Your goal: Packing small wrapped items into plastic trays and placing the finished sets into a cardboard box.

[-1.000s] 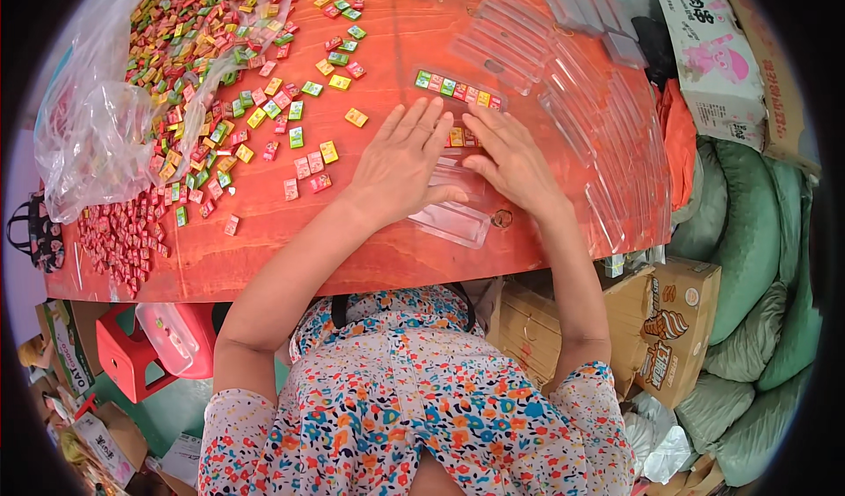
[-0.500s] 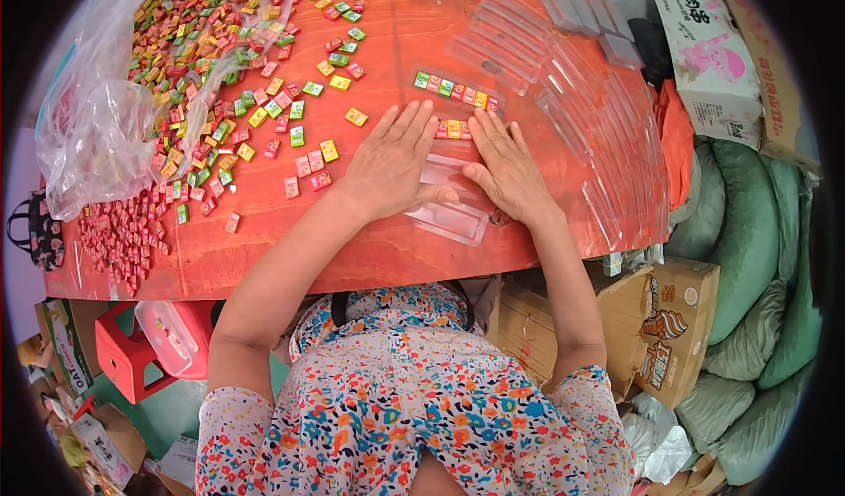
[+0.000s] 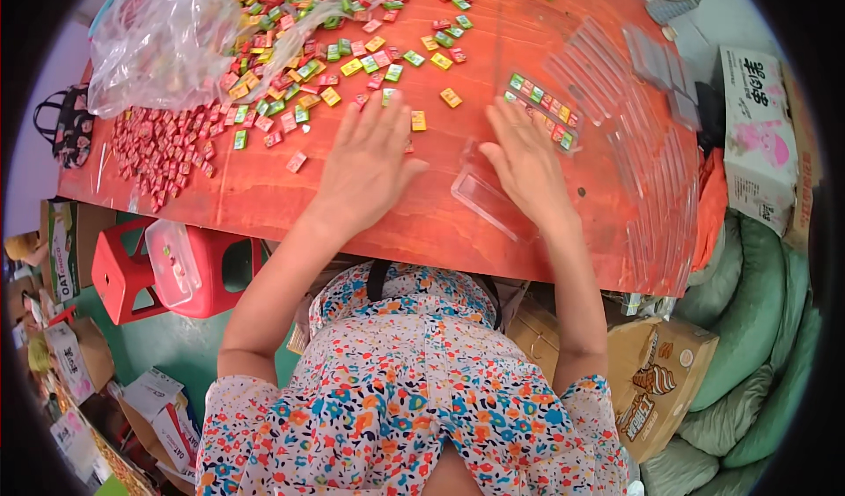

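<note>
Both hands lie flat with fingers spread on the orange surface (image 3: 264, 197), left hand (image 3: 370, 166) beside loose candies (image 3: 290, 100), right hand (image 3: 528, 166) apparently pressing a clear tray (image 3: 488, 201), which could slide off the near edge.

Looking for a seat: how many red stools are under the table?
1. The red stool stands left of the person, below the table edge, with a clear box on it. More may be hidden.

Red, green and yellow candies (image 3: 290, 65) scatter over the orange-red table (image 3: 264, 192), beside a red stool (image 3: 123, 271).
</note>
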Available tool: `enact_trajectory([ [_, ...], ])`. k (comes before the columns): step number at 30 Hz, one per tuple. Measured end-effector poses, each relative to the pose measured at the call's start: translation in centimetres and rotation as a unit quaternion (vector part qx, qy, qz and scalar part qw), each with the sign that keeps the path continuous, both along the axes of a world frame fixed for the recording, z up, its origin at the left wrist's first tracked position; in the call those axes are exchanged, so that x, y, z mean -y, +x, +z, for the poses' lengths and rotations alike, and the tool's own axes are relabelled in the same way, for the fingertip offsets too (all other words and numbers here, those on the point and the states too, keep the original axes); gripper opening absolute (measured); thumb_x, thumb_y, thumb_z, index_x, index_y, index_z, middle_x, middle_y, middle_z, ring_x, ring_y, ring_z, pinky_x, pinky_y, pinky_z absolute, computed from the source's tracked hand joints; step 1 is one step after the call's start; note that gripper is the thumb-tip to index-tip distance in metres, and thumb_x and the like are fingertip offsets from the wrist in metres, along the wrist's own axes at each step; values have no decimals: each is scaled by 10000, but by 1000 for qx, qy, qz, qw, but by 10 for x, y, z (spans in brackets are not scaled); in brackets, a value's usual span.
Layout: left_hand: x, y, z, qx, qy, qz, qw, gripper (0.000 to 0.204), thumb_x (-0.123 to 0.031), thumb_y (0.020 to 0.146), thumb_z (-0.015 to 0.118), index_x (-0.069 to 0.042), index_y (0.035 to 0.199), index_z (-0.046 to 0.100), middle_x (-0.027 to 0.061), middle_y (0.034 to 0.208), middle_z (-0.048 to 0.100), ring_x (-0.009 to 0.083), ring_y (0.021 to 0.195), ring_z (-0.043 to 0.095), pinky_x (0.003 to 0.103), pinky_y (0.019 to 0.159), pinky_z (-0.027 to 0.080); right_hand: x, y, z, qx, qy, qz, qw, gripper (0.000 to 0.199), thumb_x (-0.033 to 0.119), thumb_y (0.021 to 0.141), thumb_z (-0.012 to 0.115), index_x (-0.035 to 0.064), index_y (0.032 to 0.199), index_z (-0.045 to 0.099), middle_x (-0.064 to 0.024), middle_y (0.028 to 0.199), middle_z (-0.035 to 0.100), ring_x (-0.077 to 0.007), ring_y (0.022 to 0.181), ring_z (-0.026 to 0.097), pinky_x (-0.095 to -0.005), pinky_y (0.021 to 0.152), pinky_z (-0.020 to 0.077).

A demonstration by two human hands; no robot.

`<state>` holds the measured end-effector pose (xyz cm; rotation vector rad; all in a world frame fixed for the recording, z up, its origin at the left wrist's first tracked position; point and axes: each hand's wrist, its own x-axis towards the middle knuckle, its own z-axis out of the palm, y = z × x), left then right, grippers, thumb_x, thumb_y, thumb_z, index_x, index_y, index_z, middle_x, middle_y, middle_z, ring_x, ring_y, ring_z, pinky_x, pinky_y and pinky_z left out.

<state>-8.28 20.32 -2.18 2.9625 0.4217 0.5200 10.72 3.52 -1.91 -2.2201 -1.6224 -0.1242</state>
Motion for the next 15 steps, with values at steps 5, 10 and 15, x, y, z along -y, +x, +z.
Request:
enact_trajectory([
  [5, -16, -30, 0, 40, -71, 17, 997, 459, -182, 902, 649, 20, 1304, 563, 179, 1343, 559, 351, 1226, 532, 448, 1036, 432, -55, -10, 0, 14, 23, 61, 998, 396, 125, 899, 644, 30, 1282, 612, -175, 1335, 587, -328, 1233, 557, -459, 1042, 440],
  [10, -23, -22, -4, 37, -133, 23, 990, 321, -131, 853, 693, -20, 1151, 645, 130, 1058, 602, 308, 1001, 589, 409, 848, 503, -72, 2, 1, -5, -30, 91, 995, 374, 81, 869, 660, 41, 1241, 642, -162, 1306, 606, -326, 1192, 584, -440, 1005, 463],
  [15, -30, -18, -9, 59, -161, 43, 984, 301, -128, 851, 697, -38, 1134, 649, 119, 1017, 590, 310, 962, 604, 419, 800, 517, -68, 1, 3, -38, -40, 99, 994, 362, 95, 850, 686, 45, 1208, 664, -151, 1308, 605, -326, 1211, 567, -431, 997, 463],
])
